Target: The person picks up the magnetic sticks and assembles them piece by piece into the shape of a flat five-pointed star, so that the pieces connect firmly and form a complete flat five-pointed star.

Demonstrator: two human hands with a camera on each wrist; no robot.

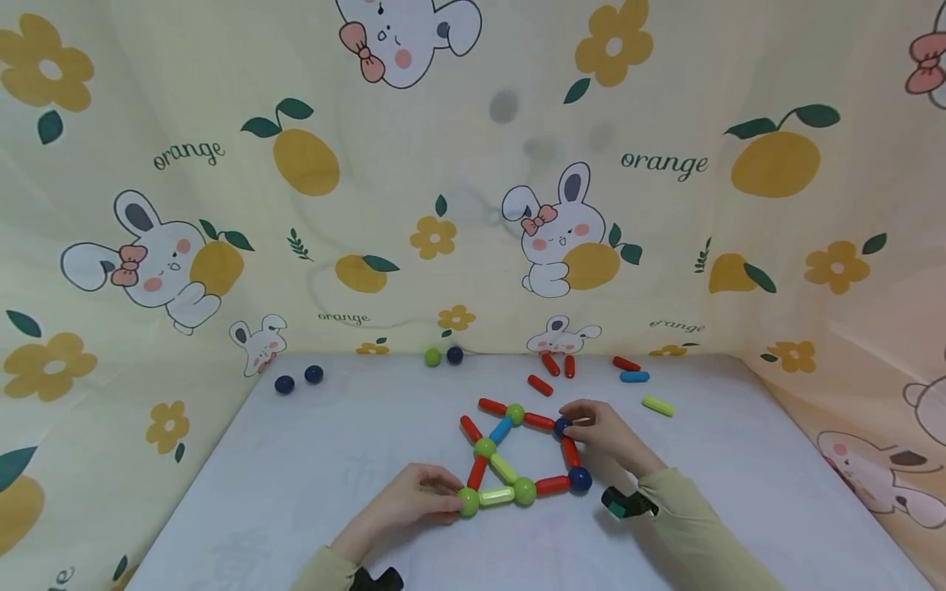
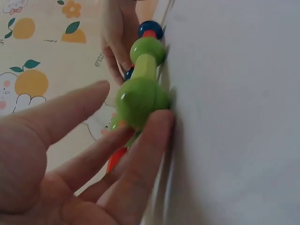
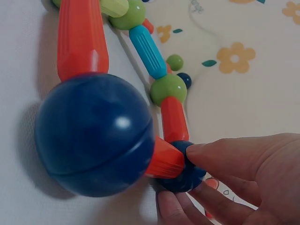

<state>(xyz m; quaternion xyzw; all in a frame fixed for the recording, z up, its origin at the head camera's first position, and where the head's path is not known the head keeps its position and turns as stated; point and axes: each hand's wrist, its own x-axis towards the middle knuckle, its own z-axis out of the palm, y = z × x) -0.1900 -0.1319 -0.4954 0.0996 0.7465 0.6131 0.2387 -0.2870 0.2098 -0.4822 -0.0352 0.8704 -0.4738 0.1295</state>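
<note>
A linked frame of coloured magnetic rods and balls lies on the table. At its near left corner, my left hand [image 1: 424, 495] touches a green ball [image 2: 138, 103] with fairly straight fingertips; one digit stands apart from the ball in the left wrist view. My right hand [image 1: 609, 433] pinches a dark blue ball [image 3: 180, 176] at the frame's far right corner. A red rod [image 1: 570, 452] joins that ball to a nearer, larger-looking dark blue ball [image 3: 93, 136]. Another red rod [image 3: 174, 118] links the pinched ball to a green ball [image 3: 168, 90]. A blue rod [image 1: 500, 431] crosses the frame's far left part.
Loose red rods [image 1: 540, 385] lie behind the frame, with a blue rod [image 1: 635, 377] and a yellow-green rod [image 1: 658, 405] to the right. Dark blue balls [image 1: 284, 384] sit far left. A loose green ball [image 1: 432, 357] rests near the patterned cloth [image 1: 473, 279] behind the table.
</note>
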